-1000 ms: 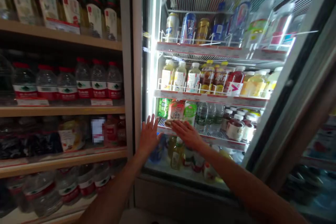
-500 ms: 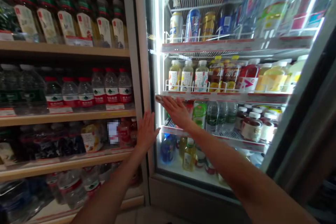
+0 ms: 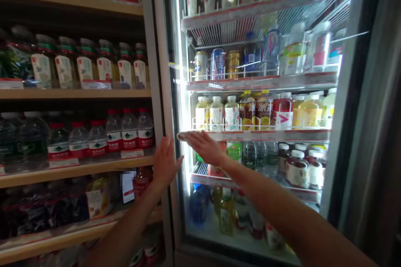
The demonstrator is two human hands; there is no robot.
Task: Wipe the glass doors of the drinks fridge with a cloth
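Observation:
My right hand (image 3: 205, 148) reaches into an open drinks fridge with fingers stretched flat over a pale cloth (image 3: 182, 135). It holds the cloth against the left end of the red-and-white shelf front (image 3: 266, 135), below a row of juice bottles (image 3: 216, 112). Only the cloth's edge shows past the fingertips. My left hand (image 3: 164, 162) rests open, palm flat, on the fridge's grey left frame (image 3: 158, 71).
The fridge's glass door (image 3: 360, 91) stands open at the right. Wire shelves hold cans (image 3: 216, 63) and bottles above and below. Wooden shelves (image 3: 78, 169) to the left carry red-capped water bottles (image 3: 130, 131) and other drinks.
My right hand has carried the cloth up from the lower shelf front to the one above. My left hand has shifted from the fridge opening onto the frame. The view has tilted upward.

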